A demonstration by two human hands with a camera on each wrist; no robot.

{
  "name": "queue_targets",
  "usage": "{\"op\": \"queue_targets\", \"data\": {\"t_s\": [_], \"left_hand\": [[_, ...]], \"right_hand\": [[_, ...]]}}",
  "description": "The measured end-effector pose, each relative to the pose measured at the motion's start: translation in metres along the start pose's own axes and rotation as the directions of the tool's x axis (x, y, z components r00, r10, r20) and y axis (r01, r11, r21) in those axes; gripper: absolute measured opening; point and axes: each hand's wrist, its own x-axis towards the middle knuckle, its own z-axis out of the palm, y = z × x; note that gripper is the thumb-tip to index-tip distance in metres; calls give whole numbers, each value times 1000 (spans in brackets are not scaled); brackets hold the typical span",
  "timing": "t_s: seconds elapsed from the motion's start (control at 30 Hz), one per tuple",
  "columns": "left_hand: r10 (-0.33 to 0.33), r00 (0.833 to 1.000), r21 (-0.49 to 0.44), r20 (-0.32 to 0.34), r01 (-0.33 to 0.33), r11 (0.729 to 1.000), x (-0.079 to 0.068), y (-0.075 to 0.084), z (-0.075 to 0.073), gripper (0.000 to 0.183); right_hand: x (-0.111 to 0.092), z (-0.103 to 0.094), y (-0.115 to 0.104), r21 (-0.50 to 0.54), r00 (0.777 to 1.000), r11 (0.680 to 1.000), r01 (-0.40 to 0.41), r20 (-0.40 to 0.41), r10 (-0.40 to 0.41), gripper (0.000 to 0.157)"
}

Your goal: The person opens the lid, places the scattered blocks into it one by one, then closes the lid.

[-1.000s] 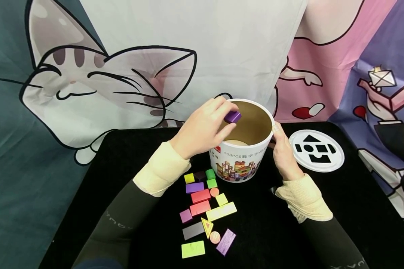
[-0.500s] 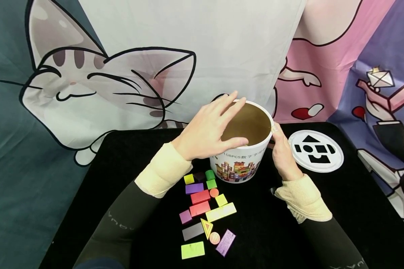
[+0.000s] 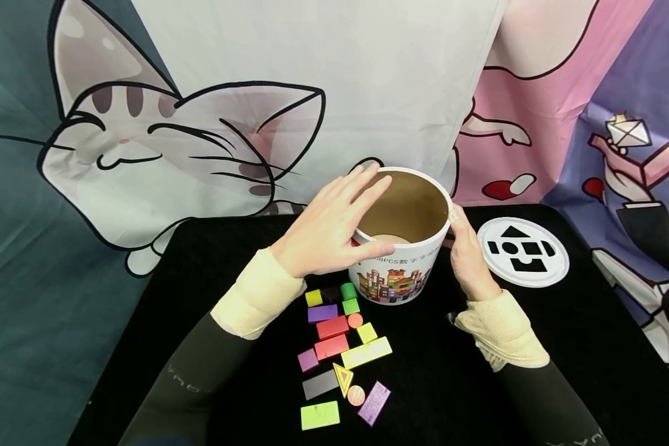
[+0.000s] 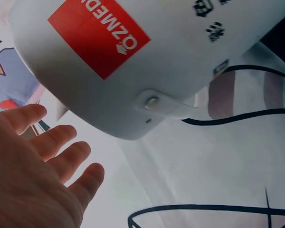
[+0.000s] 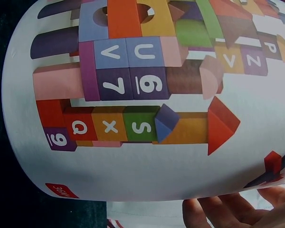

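A white bucket (image 3: 396, 279) printed with a toy-block city stands upright on the black cloth in the head view. My left hand (image 3: 331, 226) is over its left rim, fingers spread and nothing held. In the left wrist view those fingertips (image 4: 92, 178) are apart from the bucket's wall, near a handle joint (image 4: 153, 103). My right hand (image 3: 471, 257) grips the right rim, thumb on top; in the right wrist view its fingers (image 5: 223, 209) lie along the outer side. The visible part of the bucket's inside is bare, and its near bottom is hidden.
Several coloured blocks lie in front of the bucket, among them a long yellow block (image 3: 367, 352), a triangle (image 3: 342, 378) and a lime block (image 3: 320, 415). A white lid with shaped holes (image 3: 523, 253) lies to the right. A printed curtain (image 3: 228, 148) hangs behind.
My left hand pinched a purple block over the bucket's mouth, then let it go with fingers spreading. It has since drawn back slightly left and down. The right hand stays on the rim.
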Motion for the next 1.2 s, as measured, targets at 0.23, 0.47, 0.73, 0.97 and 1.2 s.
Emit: {"op": "queue_targets", "data": {"t_s": [0.23, 0.47, 0.73, 0.97, 1.2], "left_hand": [[-78, 997, 4, 27, 78, 997, -22, -4, -6, 94], [-125, 991, -16, 38, 126, 992, -45, -10, -4, 96], [-216, 974, -46, 76, 219, 975, -77, -16, 2, 97], [-283, 952, -30, 113, 288, 957, -105, -21, 14, 91], [-296, 937, -38, 184, 308, 951, -122, -27, 35, 74]], "right_hand": [[0, 0, -1, 9, 1000, 1000, -5, 6, 4, 60], [0, -2, -1, 9, 1000, 1000, -1, 2, 1, 58], [0, 1, -1, 2, 1000, 1000, -3, 9, 3, 60], [1, 2, -2, -19, 1000, 1000, 22, 22, -22, 59], [-2, 0, -2, -22, 1000, 999, -26, -12, 25, 56]]}}
